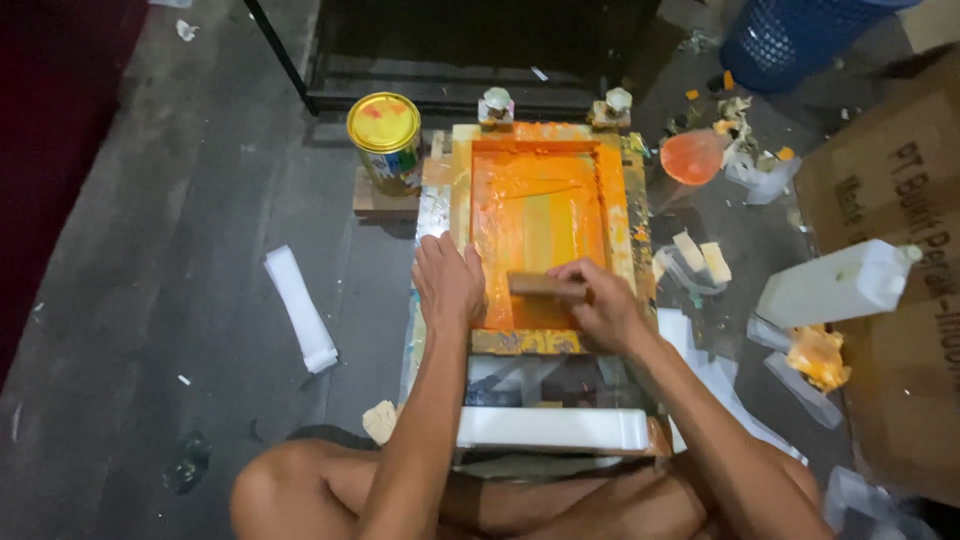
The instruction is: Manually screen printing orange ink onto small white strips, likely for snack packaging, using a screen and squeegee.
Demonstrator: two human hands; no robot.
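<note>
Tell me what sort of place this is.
Probably a makeshift screen-printing spot on a bare concrete floor. An orange-inked screen frame lies under both hands, the right hand gripping a wooden squeegee; a paint tin and paint-stained scraps sit around.

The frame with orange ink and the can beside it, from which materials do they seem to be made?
The frame looks like wood: thick pale bars, matte, smeared with orange ink. The can looks like metal: a shiny golden lid with a rolled rim. Its side carries a printed label.
</note>
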